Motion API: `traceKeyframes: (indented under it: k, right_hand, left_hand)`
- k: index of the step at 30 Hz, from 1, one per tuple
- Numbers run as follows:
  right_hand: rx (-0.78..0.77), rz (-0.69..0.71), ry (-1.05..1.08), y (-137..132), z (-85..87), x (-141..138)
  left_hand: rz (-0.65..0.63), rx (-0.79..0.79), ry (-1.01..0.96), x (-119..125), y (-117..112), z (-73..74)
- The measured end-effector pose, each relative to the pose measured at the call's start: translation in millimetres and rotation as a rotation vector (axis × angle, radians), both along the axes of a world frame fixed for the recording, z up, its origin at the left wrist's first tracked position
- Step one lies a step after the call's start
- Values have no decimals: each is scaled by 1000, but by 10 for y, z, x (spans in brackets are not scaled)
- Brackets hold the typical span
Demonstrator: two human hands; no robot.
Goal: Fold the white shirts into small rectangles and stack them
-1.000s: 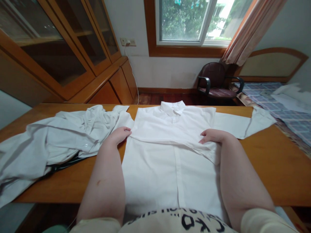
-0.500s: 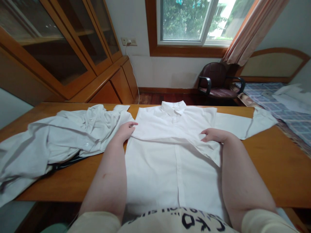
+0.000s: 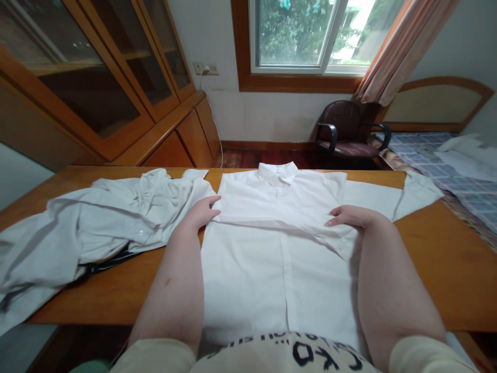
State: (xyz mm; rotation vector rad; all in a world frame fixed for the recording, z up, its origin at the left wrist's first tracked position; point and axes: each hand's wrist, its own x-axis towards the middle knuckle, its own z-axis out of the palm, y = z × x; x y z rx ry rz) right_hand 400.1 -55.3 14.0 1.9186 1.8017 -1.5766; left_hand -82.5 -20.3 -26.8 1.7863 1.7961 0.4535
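Observation:
A white collared shirt (image 3: 248,280) lies front up on the table, its collar at the far edge. Across its middle the cloth forms a layered fold, with a loose flap slanting down on the right. My left hand (image 3: 202,211) grips the shirt's left edge, thumb and finger slightly spread over the cloth. On the right, my right hand (image 3: 347,216) holds the folded cloth, thumb and finger close together; the other fingers are hidden. One sleeve (image 3: 373,197) stretches out to the right beyond this hand, its cuff end bent back.
A crumpled heap of white clothes (image 3: 108,212) covers the left of the wooden table (image 3: 438,269), with something dark beneath. Past the table stand a wooden cabinet (image 3: 155,124), an armchair (image 3: 345,129) and a bed (image 3: 427,155). A white cord (image 3: 212,109) hangs from the wall socket.
My right hand has shifted slightly right, and the flap beneath it lies flatter. The thumb and finger of my left hand are a little further apart.

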Motion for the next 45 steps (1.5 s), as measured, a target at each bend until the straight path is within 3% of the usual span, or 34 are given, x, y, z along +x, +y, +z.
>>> traceKeyframes:
  k: [6,12,18,24,31,36,38,40,42,45]
  right_hand:
    - [75,-7,-138,-82,16,74]
    - [263,-293,-222,-407,-84,256]
    - [232,-495,61,-889,-243,402]
    - [303,-740,247,-1079,-300,278]
    - [399,-607,-115,-1110,-349,392]
    - [620,-442,-511,-1141,-170,172]
    - [709,-322,-457,-1177,-87,-45]
    - [716,-114,-308,-1212,-54,-278]
    - [770,64,-254,-1232,-80,-470]
    - [891,204,-294,-1236,-180,-624]
  left_hand:
    - [13,13,-16,10,-16,9]
    - [8,23,6,14,-17,6]
    - [12,6,32,39,-24,38]
    - [15,6,32,54,-43,62]
    - [30,7,22,58,-49,67]
    - [15,10,2,29,-32,17]
    - [9,11,2,19,-24,4]
    - [10,7,0,15,-20,1]
    - [15,2,-8,18,-24,7]
    - [20,2,-17,33,-36,29]
